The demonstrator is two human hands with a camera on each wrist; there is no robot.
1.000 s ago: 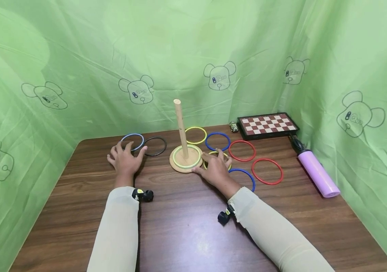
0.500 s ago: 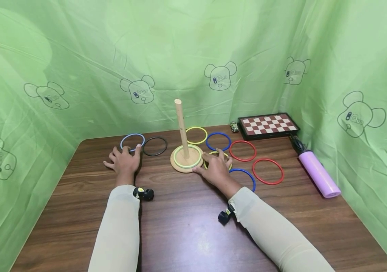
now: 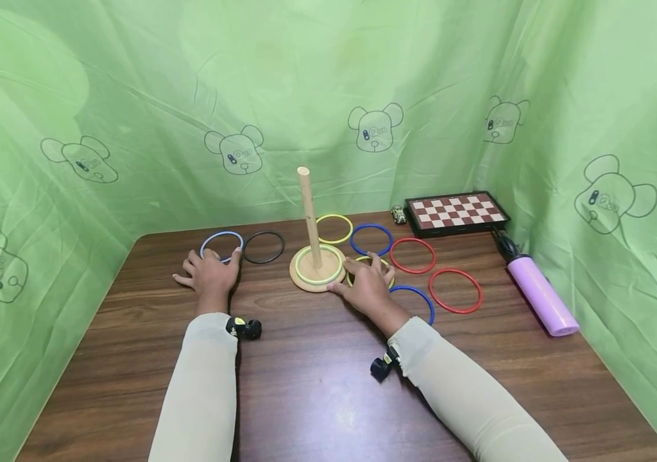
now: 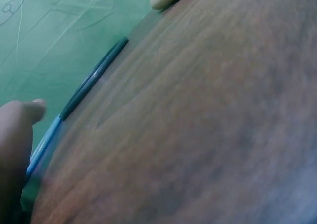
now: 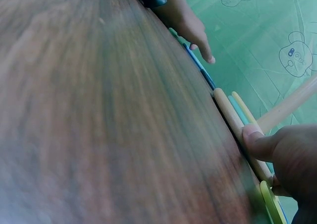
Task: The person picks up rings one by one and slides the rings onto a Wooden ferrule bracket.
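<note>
Head view shows a big green cloth (image 3: 305, 64) with mouse faces on it, hanging round the back and sides of a brown table (image 3: 305, 398). Two pale arms come in from the near side, the left sleeve (image 3: 196, 391) and the right sleeve (image 3: 467, 391). At the back right lies a red and white check board (image 3: 454, 212). Near the middle, a wood stand (image 3: 309, 218) has its pole up. Far to the right lies a purple tube (image 3: 539, 295) with a black end. The right hand (image 3: 370, 289) bends its fingers and grips the rim of the stand's round base, thumb on the near edge. The left hand (image 3: 211, 279) is spread wide, thumb well away from the other fingers, touching the near side of a light blue ring (image 3: 221, 233). Just beside that is a black ring (image 3: 263, 262). A pale green ring (image 3: 318, 283) lies on the base, around the pole. One yellow ring (image 5: 269, 200) is under the right hand; more rings, yellow, blue and red (image 3: 455, 270), lie behind and to the right. Each wrist wears a small black camera (image 3: 244, 328). By the board sits a tiny car (image 3: 398, 215).
</note>
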